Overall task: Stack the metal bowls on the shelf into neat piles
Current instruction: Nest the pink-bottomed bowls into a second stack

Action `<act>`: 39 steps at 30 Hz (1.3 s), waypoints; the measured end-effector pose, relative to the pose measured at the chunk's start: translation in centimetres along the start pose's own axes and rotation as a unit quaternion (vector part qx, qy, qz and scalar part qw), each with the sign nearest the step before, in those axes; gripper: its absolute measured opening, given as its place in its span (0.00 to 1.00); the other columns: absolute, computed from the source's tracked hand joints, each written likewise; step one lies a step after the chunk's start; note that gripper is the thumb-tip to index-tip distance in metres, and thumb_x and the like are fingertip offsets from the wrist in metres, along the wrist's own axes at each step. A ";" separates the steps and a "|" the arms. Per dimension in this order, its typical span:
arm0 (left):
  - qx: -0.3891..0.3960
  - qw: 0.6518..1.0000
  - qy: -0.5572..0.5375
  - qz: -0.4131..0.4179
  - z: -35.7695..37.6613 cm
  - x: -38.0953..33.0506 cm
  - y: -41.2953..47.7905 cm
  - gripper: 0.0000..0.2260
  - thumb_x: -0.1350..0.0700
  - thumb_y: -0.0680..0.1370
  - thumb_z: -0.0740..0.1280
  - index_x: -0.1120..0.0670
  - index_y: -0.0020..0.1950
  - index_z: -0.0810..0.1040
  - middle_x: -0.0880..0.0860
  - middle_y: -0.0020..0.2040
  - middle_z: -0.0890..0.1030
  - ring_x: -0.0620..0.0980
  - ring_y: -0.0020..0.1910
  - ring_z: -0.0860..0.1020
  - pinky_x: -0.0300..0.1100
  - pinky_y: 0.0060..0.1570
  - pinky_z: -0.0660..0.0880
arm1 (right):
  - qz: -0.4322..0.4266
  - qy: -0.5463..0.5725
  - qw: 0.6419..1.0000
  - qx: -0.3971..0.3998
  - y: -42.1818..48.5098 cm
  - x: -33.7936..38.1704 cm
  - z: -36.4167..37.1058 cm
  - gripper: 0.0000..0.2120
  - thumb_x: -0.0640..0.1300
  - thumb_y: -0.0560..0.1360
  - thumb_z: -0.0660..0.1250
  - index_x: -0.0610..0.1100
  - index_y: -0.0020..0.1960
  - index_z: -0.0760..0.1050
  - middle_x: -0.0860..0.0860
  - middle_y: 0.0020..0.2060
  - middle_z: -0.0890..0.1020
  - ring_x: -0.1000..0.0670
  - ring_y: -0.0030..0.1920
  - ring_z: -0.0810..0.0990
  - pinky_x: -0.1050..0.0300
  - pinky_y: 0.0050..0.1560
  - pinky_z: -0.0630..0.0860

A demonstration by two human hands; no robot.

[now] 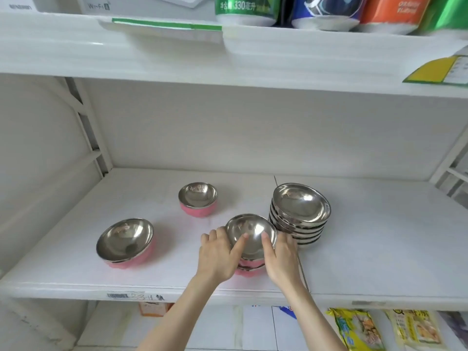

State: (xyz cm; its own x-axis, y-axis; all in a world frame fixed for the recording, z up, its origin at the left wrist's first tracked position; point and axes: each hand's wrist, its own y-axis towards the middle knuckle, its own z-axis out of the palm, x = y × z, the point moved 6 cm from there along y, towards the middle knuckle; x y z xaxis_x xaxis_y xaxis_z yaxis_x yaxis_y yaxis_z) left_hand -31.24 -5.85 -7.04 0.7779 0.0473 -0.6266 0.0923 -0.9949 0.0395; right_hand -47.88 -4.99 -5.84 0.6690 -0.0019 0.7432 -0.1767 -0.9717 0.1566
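Four pink-sided metal bowls: one at the back (198, 202), one left (125, 243), two nested (250, 239) between two hands; one pile of plain steel bowls (300, 214), perhaps seven

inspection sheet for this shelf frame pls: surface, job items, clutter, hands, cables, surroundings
Surface: white shelf, one seam line visible, label strip on the front edge.
Job's things: pink-sided bowl pile held at centre front, at least two nested; steel dish stack touching it on the right; large pink bowl alone at left; small pink bowl alone behind.
Clutter: nothing seen.
Grippers: left hand and right hand grip the top bowl's rim, thumbs inside.
Cables: nothing seen.
Surroundings: cans on the shelf above; packets below.
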 end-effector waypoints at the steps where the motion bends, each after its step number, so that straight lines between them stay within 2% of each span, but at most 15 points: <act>1: -0.009 1.000 0.019 -0.003 0.3 0.2 0.0 0.43 0.22 0.68 0.39 0.54 0.57 0.73 0.54 0.53 0.75 0.56 0.53 0.69 0.47 0.56 0.66 | -0.002 -0.009 1.000 0.003 0.1 -0.3 0.1 0.22 0.52 0.79 0.59 0.35 0.62 0.70 0.41 0.63 0.73 0.41 0.68 0.65 0.53 0.67 0.58; 2: -0.017 0.999 0.031 -0.005 0.4 0.2 -0.1 0.44 0.22 0.68 0.39 0.55 0.57 0.73 0.54 0.54 0.74 0.56 0.54 0.68 0.47 0.55 0.66 | 0.000 -0.020 1.000 0.008 0.1 -0.5 0.2 0.21 0.52 0.79 0.59 0.34 0.60 0.71 0.41 0.61 0.73 0.41 0.66 0.66 0.53 0.66 0.59; 5: -0.015 1.000 0.018 -0.017 0.1 0.1 -0.5 0.35 0.28 0.72 0.50 0.56 0.60 0.72 0.55 0.58 0.71 0.58 0.59 0.66 0.50 0.59 0.68 | 0.005 -0.046 0.999 0.013 0.1 -0.9 0.3 0.22 0.54 0.79 0.58 0.34 0.56 0.73 0.41 0.55 0.75 0.41 0.63 0.68 0.52 0.64 0.61; 8: 0.006 1.000 -0.007 -0.024 0.2 0.4 -0.6 0.29 0.32 0.75 0.58 0.54 0.61 0.71 0.52 0.59 0.71 0.57 0.61 0.67 0.51 0.60 0.69 | -0.006 -0.043 0.998 0.034 0.1 -1.1 0.8 0.24 0.56 0.79 0.58 0.37 0.63 0.70 0.41 0.61 0.74 0.41 0.66 0.66 0.51 0.66 0.61; 10: 0.031 0.998 -0.040 -0.028 0.3 0.9 -0.6 0.32 0.28 0.70 0.56 0.52 0.60 0.70 0.51 0.56 0.74 0.55 0.59 0.70 0.51 0.60 0.69 | -0.007 -0.035 0.998 0.059 0.0 -1.1 1.2 0.27 0.58 0.78 0.57 0.39 0.67 0.67 0.42 0.65 0.71 0.42 0.69 0.65 0.50 0.68 0.61; 13: 0.067 0.993 -0.092 -0.026 0.3 1.4 -0.8 0.35 0.26 0.66 0.59 0.49 0.63 0.69 0.50 0.55 0.76 0.54 0.56 0.74 0.52 0.59 0.72 | 0.004 -0.030 0.995 0.096 -0.1 -1.2 1.4 0.31 0.65 0.74 0.58 0.42 0.66 0.67 0.44 0.64 0.73 0.44 0.67 0.68 0.49 0.65 0.67; 16: 0.099 0.990 -0.097 -0.009 -0.3 1.6 -1.5 0.40 0.26 0.65 0.62 0.46 0.70 0.64 0.50 0.61 0.75 0.52 0.60 0.73 0.52 0.62 0.71 | 0.001 -0.028 0.993 0.117 -0.6 -0.9 0.8 0.42 0.72 0.66 0.54 0.45 0.70 0.63 0.46 0.68 0.71 0.45 0.69 0.68 0.48 0.66 0.67; 19: 0.144 0.987 -0.064 -0.002 -1.0 1.8 -2.3 0.46 0.27 0.67 0.62 0.48 0.79 0.52 0.53 0.72 0.68 0.53 0.70 0.67 0.49 0.68 0.66 | -0.013 -0.027 0.990 0.136 -1.4 -0.6 0.2 0.39 0.67 0.71 0.58 0.49 0.75 0.55 0.50 0.74 0.64 0.47 0.73 0.61 0.48 0.70 0.63; 22: 0.169 0.985 -0.029 0.006 -1.9 2.1 -3.4 0.46 0.30 0.72 0.62 0.50 0.80 0.47 0.54 0.78 0.60 0.53 0.76 0.61 0.47 0.70 0.60 | -0.013 -0.026 0.988 0.152 -2.3 -0.6 -0.3 0.40 0.66 0.73 0.59 0.51 0.78 0.48 0.52 0.77 0.58 0.48 0.76 0.56 0.49 0.72 0.57; 25: 0.151 0.988 0.023 0.038 -3.6 2.4 -4.5 0.42 0.31 0.74 0.60 0.51 0.80 0.48 0.53 0.77 0.61 0.53 0.75 0.62 0.49 0.70 0.62 | 0.005 -0.056 0.988 0.141 -3.5 -0.4 -1.0 0.42 0.65 0.74 0.59 0.46 0.78 0.46 0.49 0.78 0.54 0.48 0.77 0.53 0.51 0.73 0.54; 27: 0.119 0.988 0.075 0.068 -5.1 3.1 -5.4 0.40 0.32 0.76 0.58 0.52 0.80 0.49 0.53 0.76 0.64 0.54 0.73 0.64 0.50 0.68 0.64 | -0.007 -0.085 0.990 0.111 -4.6 0.5 -1.7 0.41 0.65 0.74 0.58 0.46 0.78 0.46 0.48 0.78 0.55 0.48 0.77 0.54 0.51 0.73 0.55; 32: 0.040 0.973 0.189 0.123 -9.7 6.5 -7.9 0.40 0.30 0.74 0.51 0.52 0.79 0.51 0.51 0.73 0.66 0.54 0.70 0.66 0.47 0.64 0.68 | -0.081 -0.148 0.985 0.025 -8.2 4.3 -1.9 0.39 0.64 0.74 0.59 0.46 0.77 0.52 0.48 0.74 0.65 0.47 0.72 0.63 0.49 0.67 0.64; 35: -0.007 0.960 0.245 0.133 -12.9 8.9 -9.3 0.43 0.28 0.70 0.44 0.53 0.78 0.56 0.51 0.71 0.69 0.55 0.69 0.68 0.49 0.64 0.69 | -0.110 -0.190 0.975 -0.012 -10.2 6.7 -0.6 0.41 0.68 0.71 0.53 0.43 0.75 0.58 0.46 0.71 0.69 0.45 0.71 0.65 0.46 0.65 0.67; 39: -0.063 0.945 0.285 0.145 -16.6 12.4 -10.5 0.36 0.33 0.72 0.54 0.56 0.71 0.71 0.55 0.56 0.80 0.58 0.55 0.79 0.54 0.50 0.78 | -0.148 -0.227 0.962 -0.026 -12.3 10.3 2.0 0.41 0.69 0.70 0.50 0.45 0.75 0.58 0.46 0.72 0.67 0.44 0.73 0.62 0.44 0.68 0.64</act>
State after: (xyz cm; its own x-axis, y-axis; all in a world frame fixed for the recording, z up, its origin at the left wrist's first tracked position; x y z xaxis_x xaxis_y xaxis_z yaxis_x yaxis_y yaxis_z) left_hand -12.24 6.70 -2.28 0.9873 -0.1492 -0.0545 -0.1302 -0.9568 0.2601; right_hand -37.31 6.47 -1.41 0.9396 0.1585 0.3033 0.0418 -0.9328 0.3579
